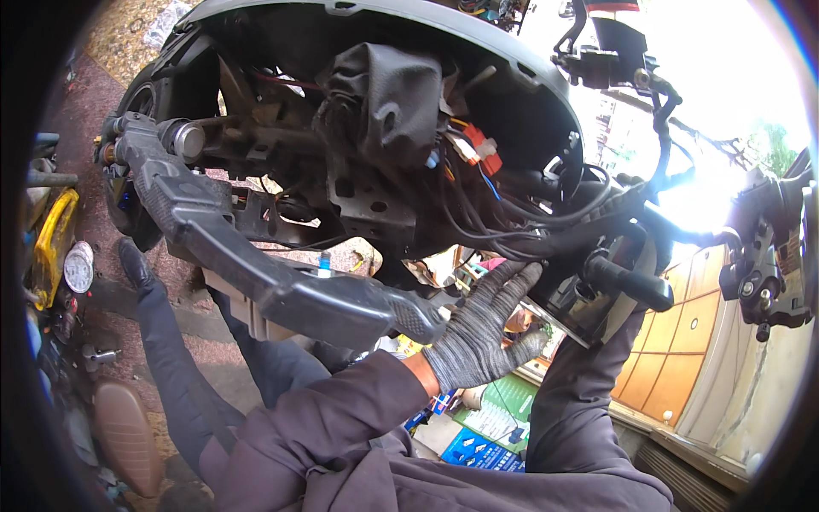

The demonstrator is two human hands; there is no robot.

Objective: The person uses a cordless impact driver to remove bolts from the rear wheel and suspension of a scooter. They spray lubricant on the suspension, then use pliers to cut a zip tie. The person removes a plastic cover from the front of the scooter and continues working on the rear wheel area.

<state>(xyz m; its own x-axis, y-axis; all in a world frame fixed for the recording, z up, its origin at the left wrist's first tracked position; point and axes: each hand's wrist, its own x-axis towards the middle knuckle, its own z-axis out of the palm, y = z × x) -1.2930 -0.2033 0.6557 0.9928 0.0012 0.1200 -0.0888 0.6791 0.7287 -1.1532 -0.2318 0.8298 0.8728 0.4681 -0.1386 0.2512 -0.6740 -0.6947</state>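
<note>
My left hand (486, 333), in a grey knit glove, is open, its fingers stretched out toward the black cables (512, 239) by the scooter's steering area. The fingertips overlap the lower edge of the cable bundle; whether they press on it I cannot tell. Nothing shows in its palm. My right sleeve (580, 392) rises behind a dark part beside a black handlebar grip (627, 280), which hides my right hand. Above lies the scooter's opened black body (478, 51), with a black soft cover (397, 107) and an orange-red connector (484, 151) among loose wires.
A long black plastic trim (281, 286) crosses in front of my left forearm. Left on the floor are a brown seat-like pad (126, 435) and a yellow piece (56, 243). Brake levers and metal fittings (759, 290) stick out at right, near an orange-panelled cabinet (674, 341).
</note>
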